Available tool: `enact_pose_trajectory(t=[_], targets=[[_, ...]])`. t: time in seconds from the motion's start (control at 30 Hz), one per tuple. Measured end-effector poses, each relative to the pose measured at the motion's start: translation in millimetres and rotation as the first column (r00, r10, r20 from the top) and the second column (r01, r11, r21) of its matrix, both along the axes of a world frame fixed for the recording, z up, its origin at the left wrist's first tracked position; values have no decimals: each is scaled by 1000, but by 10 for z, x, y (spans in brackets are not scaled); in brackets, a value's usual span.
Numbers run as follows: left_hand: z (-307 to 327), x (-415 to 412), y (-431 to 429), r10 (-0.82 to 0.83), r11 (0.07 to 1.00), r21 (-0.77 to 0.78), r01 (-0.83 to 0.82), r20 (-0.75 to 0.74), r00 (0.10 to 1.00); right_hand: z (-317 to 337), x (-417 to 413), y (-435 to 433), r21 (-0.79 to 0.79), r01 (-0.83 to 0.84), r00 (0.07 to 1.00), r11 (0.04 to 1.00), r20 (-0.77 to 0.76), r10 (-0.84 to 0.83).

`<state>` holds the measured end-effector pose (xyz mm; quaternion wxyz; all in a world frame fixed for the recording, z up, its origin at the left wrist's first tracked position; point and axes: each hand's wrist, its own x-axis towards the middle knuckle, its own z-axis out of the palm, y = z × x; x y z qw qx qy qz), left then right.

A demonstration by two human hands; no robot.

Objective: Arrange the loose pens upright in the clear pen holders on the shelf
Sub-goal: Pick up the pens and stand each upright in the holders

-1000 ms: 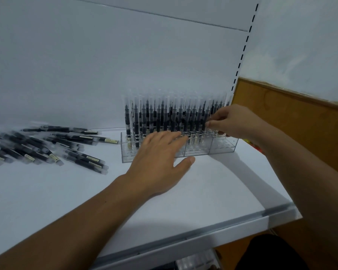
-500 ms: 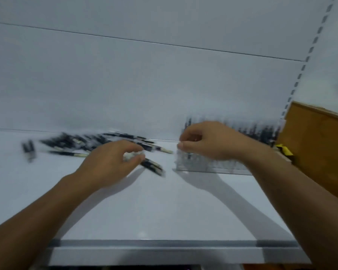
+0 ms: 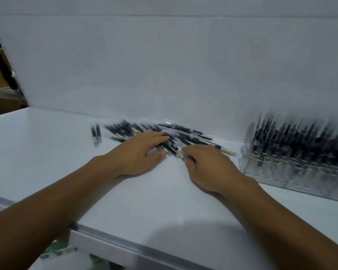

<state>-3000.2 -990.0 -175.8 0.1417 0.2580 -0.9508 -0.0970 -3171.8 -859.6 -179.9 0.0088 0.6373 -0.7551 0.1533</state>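
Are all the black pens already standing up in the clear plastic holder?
No, many loose black pens lie flat in a pile on the white shelf, left of the clear plastic holder.

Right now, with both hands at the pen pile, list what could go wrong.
The left hand lies flat on the loose pens; round barrels could roll and scatter across the shelf. The right hand works near the clear pen holder, crowded with upright pens; a swing might knock it. Two stray pens lying apart could be missed.
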Motion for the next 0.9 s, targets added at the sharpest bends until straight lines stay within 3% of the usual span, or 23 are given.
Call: enact_pose_trajectory(t=[0.2,0.5,0.73,0.9], targets=[[49,-161,-138,-77,992,-101,72,-45,996,53,-37,5,-135,65,992,989,-95,-78],[132,-301,-267,-216,952,-212,223,55,975,106,-51,48,-61,175,985,983,3,-175],[166,-338,-295,-244,921,-304,244,40,969,89,-79,42,-106,224,945,969,265,-190],[207,-292,-297,-260,919,-328,221,-81,962,68,-117,8,-178,282,800,943,586,-128]])
